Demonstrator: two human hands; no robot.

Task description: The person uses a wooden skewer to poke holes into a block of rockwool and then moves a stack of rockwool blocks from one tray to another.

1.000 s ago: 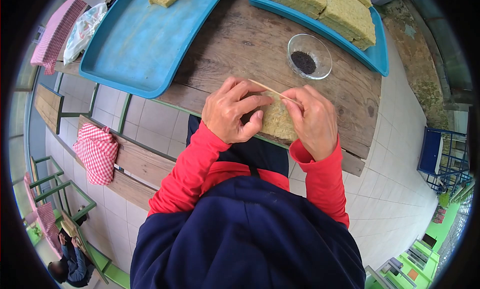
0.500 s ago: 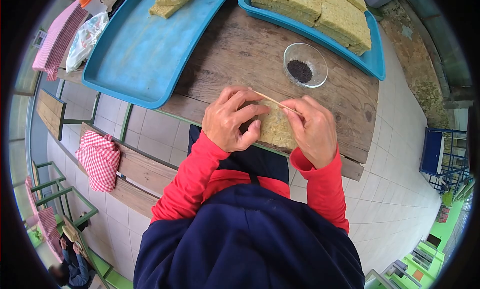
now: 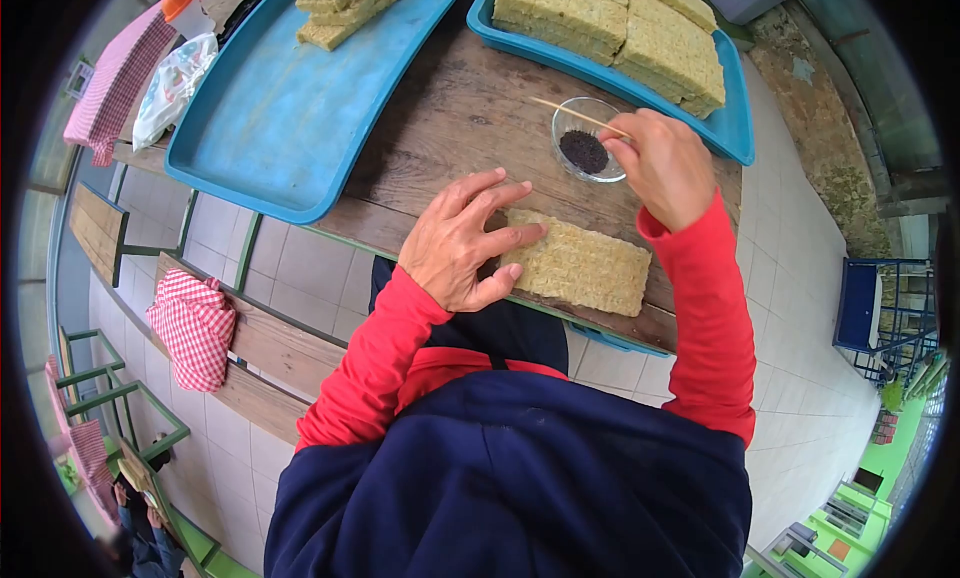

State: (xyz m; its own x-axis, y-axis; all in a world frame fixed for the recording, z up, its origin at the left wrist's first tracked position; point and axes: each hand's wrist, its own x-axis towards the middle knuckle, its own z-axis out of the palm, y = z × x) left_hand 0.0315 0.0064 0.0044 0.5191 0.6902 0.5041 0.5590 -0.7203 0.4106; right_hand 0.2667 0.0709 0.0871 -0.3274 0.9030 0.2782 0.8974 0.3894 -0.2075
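Note:
A yellowish, fibrous rockwool slab [image 3: 590,268] with a grid-like surface lies flat near the table's front edge. My left hand [image 3: 455,243] rests at its left end, fingers spread, the index fingertip touching the top. My right hand [image 3: 665,168] pinches a thin wooden stick [image 3: 560,109] between thumb and fingers, beside the right rim of a small glass bowl [image 3: 559,143]. The stick points left across the bowl, above the small dark grains [image 3: 583,152] heaped inside. The fingers hide the stick's right end.
A blue tray [image 3: 270,108] at the left holds a few rockwool slabs [image 3: 350,8] at its far end. Another blue tray [image 3: 738,118], back right, carries stacked slabs [image 3: 650,48]. A bench [image 3: 275,338] with a checked cloth [image 3: 190,328] stands left; another person [image 3: 150,543] is at lower left.
My right hand has moved from the slab up and right to the bowl, carrying the stick. My left hand stays at the slab's left end, and more of the slab shows.

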